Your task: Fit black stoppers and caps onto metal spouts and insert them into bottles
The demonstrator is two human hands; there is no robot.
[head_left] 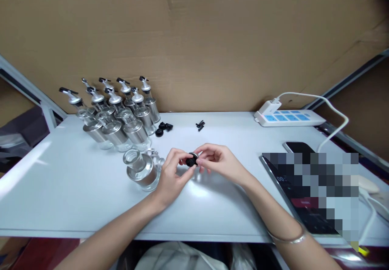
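Note:
In front of me, above the white table, both hands meet at a small round black bottle stopper (191,161) with a silvery rim. My left hand (174,176) pinches it between thumb and fingers. From the other side, my right hand (217,160) has its thumb and fingertips closed on its edge. Beside my left hand stands a glass bottle (141,170) with a steel sleeve and an open neck. Shiny metal and clear parts (155,156) lie behind that hand, partly hidden. Farther back are several black stoppers (159,132) and thin black pieces (200,125).
Several steel-sleeved glass bottles (115,130) stand at the back left, many topped with pourers. A white power strip (287,118) with a charger and cable lies at the back right. A tablet (291,197) and a phone (299,146) lie at the right. Cardboard (212,47) walls the back.

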